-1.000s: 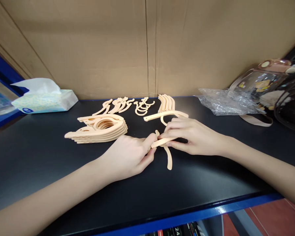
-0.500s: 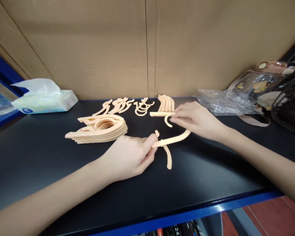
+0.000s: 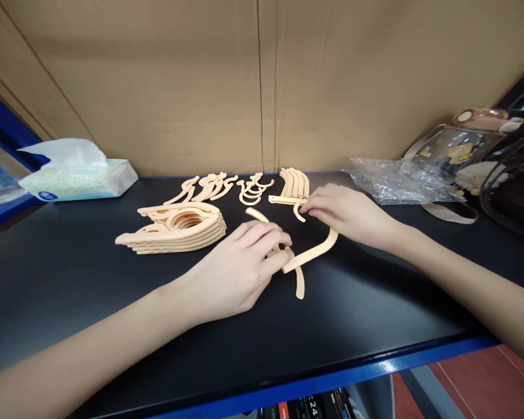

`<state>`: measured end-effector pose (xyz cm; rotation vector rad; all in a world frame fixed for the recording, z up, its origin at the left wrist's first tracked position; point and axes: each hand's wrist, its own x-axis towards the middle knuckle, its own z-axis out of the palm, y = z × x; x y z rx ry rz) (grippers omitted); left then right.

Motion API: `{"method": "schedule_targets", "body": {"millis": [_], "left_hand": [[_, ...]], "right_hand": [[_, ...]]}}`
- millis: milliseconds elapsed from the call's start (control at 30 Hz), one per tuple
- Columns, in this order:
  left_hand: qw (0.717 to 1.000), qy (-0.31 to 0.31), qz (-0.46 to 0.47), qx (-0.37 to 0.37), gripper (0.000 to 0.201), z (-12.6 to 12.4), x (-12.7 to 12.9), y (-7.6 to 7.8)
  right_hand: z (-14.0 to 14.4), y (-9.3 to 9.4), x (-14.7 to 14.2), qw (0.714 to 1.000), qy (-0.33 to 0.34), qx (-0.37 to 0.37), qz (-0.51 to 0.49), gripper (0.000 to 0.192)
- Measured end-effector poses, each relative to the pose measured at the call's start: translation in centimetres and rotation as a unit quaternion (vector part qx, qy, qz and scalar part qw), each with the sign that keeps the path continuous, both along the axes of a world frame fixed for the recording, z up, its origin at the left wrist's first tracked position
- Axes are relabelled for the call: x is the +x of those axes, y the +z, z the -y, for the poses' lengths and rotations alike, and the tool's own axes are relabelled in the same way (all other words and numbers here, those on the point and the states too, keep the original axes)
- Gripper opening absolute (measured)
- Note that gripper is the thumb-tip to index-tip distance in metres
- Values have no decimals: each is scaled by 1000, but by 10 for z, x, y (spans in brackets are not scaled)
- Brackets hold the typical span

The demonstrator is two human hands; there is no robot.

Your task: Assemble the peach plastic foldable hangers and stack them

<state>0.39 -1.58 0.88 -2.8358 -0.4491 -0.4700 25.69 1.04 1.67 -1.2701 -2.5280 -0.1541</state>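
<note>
A curved peach arm (image 3: 311, 252) is pinched at its near end between the thumb and fingers of the left hand (image 3: 240, 270), palm down, with the fingers bent over it. Under those fingertips a second arm (image 3: 298, 281) is crossed by the first, its free end lying nearer the body than the fingers. A third curved piece (image 3: 257, 215) shows just beyond the left knuckles; whether it is touched cannot be told. The far end of the held arm lies just below the right hand (image 3: 344, 214), apparently not gripped by it.

The right hand is laid flat, fingers stretched leftward and close together, and their tips are set on a straight bar (image 3: 286, 200) with a small hook (image 3: 298, 213) curling under it. Whether the bar is gripped or only pressed cannot be told. Just beyond those fingertips a fan of arms (image 3: 295, 181) is stacked against the cardboard (image 3: 262, 81).

To the left of the left fingers, a pile of hanger bodies (image 3: 174, 228) is stacked on the black shelf (image 3: 70, 279). Beyond the pile, small clips (image 3: 207, 187) and loose hooks (image 3: 253, 190) are laid in rows. Far off to the left, a tissue pack (image 3: 76, 174) is seen. To the right of the right wrist, a crumpled plastic bag (image 3: 397, 181) and a clear pouch (image 3: 467, 148) are lying.
</note>
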Motion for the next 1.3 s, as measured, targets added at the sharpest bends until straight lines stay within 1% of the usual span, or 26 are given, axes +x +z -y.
{"method": "schedule_targets", "body": {"millis": [100,200,300,400,500,533,600,767,900,1033,1167,1300], "left_hand": [[999,47,15,-8,40,-2,-2,-4],[996,88,22,-28,43,-5,-5,-8],[993,92,38,-62,39,-6,-6,-8],[986,78,65,-132,32,-5,-5,-7],[978,73,89,-176,20,-2,-4,-5],[977,74,92,-178,17,-1,-3,-5],[978,74,93,-171,18,-1,-3,-5],[981,51,90,-167,16,-3,-3,-5],[981,43,84,-169,25,-3,-2,-5],[982,20,74,-172,26,-2,-2,-5],[982,14,62,-178,29,-1,-2,-5],[983,12,64,-174,30,-2,-1,-5]], "right_hand": [[0,0,1,1000,-25,-14,-3,27],[1,-1,0,998,-46,-33,-14,26],[3,0,-1,997,-58,-40,-16,26],[4,1,-3,996,-75,-45,-20,24],[5,1,-4,996,-71,-43,-20,22],[5,1,-4,997,-70,-40,-18,21],[5,0,-5,997,-73,-34,-16,22],[6,0,-6,996,-85,-35,-5,23],[6,1,-7,994,-103,-34,-18,14],[6,1,-7,989,-132,-44,-50,7],[5,-1,-6,987,-137,-57,-65,14],[4,-3,-6,988,-114,-69,-79,18]]}}
